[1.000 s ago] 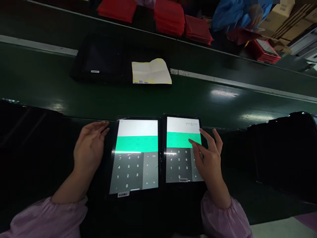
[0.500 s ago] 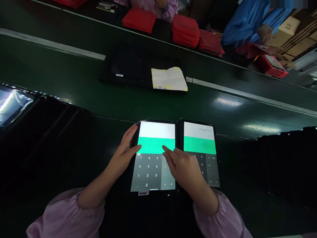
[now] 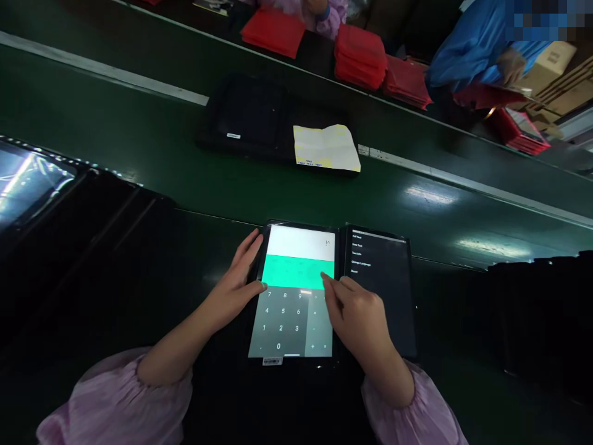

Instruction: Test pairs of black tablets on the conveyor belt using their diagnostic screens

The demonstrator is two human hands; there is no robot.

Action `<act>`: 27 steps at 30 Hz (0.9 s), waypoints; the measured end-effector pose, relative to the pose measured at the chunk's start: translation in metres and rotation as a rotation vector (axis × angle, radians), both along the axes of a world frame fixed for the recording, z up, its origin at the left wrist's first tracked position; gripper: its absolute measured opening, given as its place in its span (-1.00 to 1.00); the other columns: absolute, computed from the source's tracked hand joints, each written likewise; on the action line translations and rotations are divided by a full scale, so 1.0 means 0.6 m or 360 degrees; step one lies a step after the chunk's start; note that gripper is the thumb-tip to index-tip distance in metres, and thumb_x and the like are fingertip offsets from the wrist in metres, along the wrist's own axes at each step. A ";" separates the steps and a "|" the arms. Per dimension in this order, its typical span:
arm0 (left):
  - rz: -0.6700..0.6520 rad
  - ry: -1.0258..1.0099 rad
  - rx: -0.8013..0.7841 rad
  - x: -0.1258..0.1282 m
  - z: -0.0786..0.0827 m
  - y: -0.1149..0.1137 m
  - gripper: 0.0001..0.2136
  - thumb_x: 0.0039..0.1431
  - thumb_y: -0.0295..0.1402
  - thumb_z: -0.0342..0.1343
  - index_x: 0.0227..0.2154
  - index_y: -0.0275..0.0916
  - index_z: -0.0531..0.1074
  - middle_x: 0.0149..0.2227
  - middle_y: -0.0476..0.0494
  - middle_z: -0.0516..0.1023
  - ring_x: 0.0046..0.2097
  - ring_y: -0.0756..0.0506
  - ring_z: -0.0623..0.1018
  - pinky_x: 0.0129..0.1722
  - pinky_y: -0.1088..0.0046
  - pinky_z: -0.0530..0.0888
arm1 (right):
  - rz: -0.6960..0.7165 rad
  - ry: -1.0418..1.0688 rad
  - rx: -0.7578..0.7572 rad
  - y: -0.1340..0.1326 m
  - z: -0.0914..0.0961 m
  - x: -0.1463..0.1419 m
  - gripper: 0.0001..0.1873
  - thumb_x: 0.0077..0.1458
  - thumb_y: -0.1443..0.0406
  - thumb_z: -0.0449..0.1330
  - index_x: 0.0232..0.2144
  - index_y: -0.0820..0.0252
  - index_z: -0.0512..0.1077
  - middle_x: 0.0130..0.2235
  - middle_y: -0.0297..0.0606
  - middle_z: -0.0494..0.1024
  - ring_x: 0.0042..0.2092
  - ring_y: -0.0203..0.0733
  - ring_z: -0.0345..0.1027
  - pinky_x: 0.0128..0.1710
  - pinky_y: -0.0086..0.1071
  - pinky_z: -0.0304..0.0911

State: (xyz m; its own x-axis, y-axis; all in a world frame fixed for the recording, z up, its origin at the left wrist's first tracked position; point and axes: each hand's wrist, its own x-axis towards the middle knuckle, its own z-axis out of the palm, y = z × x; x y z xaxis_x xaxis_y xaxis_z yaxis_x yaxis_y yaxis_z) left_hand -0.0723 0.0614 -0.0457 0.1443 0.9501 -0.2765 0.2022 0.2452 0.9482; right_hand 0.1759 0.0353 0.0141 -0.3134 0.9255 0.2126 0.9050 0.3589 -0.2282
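A tablet point(image 3: 287, 321) lies in front of me, lit with a calculator: white display with a small "!^" entry, a green band, and a grey number pad. My left hand point(image 3: 236, 287) holds its left edge, thumb over the front border and fingers along the side. The index finger of my right hand point(image 3: 359, 309) is stretched out to the green band at the right of the screen; the other fingers curl in. Right beside it, partly behind my right hand, is a second tablet point(image 3: 382, 259) showing a dark menu list with lines such as "Test Info" and "Change Language".
Beyond them on the green bench are a dark tablet point(image 3: 250, 114) and a creased white sheet point(image 3: 327, 148). Red pouches point(image 3: 359, 59) stand in stacks farther back, near two other people. Dark, glossy things point(image 3: 92, 222) crowd the left; dark shapes point(image 3: 542, 309) line the right.
The right tablet has gone from a calculator to a dark menu. A short entry has appeared on the left tablet's display. My right index finger has shifted right across the green band.
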 end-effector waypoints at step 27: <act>-0.0190 0.0030 0.0021 -0.028 -0.009 0.007 -0.10 0.15 -0.02 0.33 0.53 0.16 0.10 0.63 -0.05 -0.09 0.57 -0.57 0.01 0.31 -0.22 0.42 | 0.0033 0.0060 -0.0108 -0.004 0.003 -0.006 -0.48 0.54 0.22 -0.05 -0.16 0.21 0.72 -0.52 -0.32 0.47 -0.57 -0.36 0.25 -0.57 -0.45 0.00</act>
